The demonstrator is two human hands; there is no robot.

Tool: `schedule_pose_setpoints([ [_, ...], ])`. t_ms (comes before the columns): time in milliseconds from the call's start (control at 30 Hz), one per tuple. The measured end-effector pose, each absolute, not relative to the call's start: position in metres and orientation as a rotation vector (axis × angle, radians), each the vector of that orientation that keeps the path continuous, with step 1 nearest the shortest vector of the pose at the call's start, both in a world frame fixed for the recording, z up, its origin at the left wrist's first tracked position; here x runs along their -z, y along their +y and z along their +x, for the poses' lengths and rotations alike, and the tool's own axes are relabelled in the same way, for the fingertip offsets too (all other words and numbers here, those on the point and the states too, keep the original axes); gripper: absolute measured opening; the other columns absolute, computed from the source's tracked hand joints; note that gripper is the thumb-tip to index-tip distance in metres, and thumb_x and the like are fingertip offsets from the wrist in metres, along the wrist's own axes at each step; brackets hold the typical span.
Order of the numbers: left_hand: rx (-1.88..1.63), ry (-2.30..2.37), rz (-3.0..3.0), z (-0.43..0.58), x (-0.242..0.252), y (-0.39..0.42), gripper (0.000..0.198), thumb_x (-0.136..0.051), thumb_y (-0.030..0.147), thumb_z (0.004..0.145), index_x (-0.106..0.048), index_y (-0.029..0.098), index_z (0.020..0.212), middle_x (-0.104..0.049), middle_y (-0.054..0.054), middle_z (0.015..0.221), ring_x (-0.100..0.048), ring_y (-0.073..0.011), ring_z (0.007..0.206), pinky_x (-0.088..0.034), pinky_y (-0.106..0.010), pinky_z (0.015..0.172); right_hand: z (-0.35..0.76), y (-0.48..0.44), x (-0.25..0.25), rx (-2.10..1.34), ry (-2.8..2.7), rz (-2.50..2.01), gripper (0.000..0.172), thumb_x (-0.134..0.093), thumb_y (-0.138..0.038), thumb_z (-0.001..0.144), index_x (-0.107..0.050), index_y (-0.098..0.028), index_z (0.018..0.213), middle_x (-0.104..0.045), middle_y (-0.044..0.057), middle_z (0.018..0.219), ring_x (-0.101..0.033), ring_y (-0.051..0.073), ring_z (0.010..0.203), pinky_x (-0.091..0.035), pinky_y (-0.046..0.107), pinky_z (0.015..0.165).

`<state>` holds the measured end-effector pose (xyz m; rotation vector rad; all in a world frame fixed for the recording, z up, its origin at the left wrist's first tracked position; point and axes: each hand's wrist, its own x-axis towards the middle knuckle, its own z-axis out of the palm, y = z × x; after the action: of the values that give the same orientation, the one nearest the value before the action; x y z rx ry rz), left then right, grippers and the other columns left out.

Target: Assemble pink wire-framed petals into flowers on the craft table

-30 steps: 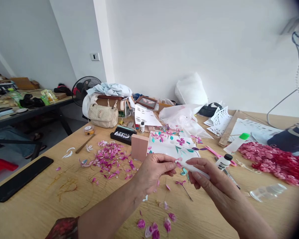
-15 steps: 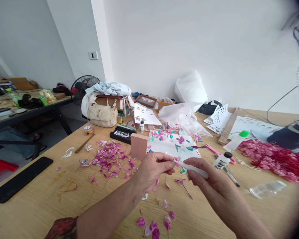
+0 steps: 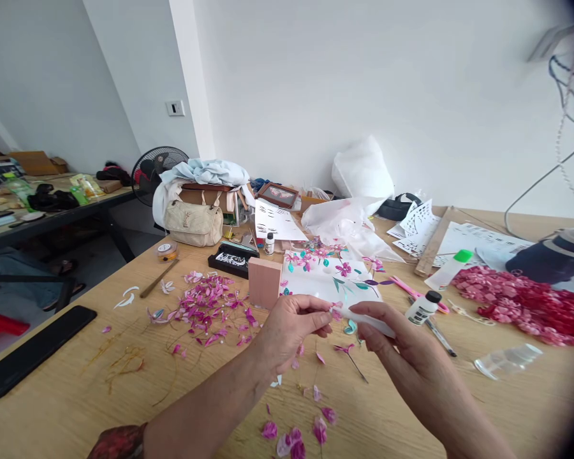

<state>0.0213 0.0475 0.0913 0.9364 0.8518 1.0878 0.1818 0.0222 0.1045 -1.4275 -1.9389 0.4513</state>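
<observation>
My left hand (image 3: 291, 328) is pinched on a small pink petal (image 3: 335, 310) held above the wooden table (image 3: 76, 395). My right hand (image 3: 402, 347) grips a white tube-like applicator (image 3: 366, 320), its tip touching the petal. Just beyond both hands lies a white sheet with pink flowers and green leaves (image 3: 328, 277). A flower on a thin stem (image 3: 351, 356) lies on the table under my hands. Loose pink petals (image 3: 205, 306) are scattered to the left, and more petals (image 3: 296, 437) sit near my forearm.
A pink block (image 3: 264, 282) stands by the sheet. A small glue bottle (image 3: 421, 307), pink scissors (image 3: 414, 293), a clear cap (image 3: 507, 359) and a heap of red pieces (image 3: 526, 306) lie right. A black bar (image 3: 33, 350) lies left. A beige bag (image 3: 194, 223) and fan (image 3: 155, 169) stand behind.
The view has drifted slightly to the right and up. Both hands stay together, with the applicator tip still at the petal.
</observation>
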Motion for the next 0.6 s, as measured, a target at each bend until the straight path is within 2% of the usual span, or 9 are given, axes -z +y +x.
schedule_pose_setpoints([
  [233, -1.112, 0.86, 0.949, 0.0206, -0.0878, 0.0498, 0.018, -0.069, 0.023, 0.058, -0.067, 0.011, 0.072, -0.057, -0.001, 0.057, -0.049, -0.0076, 0.055, -0.038, -0.02, 0.055, 0.1843, 0.0187, -0.1072, -0.385, -1.995, -1.46, 0.02, -0.04, -0.032, 0.084, -0.053, -0.024, 0.096, -0.062, 0.0, 0.066, -0.054, 0.015, 0.056, -0.041, 0.024, 0.05],
  [600, -1.075, 0.867, 0.971, 0.0235, -0.0905, 0.0471, 0.021, -0.07, 0.028, 0.058, -0.067, 0.011, 0.07, -0.056, 0.0, 0.055, -0.048, -0.0076, 0.054, -0.037, -0.021, 0.057, 0.1798, 0.0177, -0.1082, -0.33, -1.985, -1.393, 0.02, -0.04, -0.031, 0.084, -0.055, -0.023, 0.095, -0.062, -0.001, 0.063, -0.055, 0.014, 0.054, -0.041, 0.022, 0.048],
])
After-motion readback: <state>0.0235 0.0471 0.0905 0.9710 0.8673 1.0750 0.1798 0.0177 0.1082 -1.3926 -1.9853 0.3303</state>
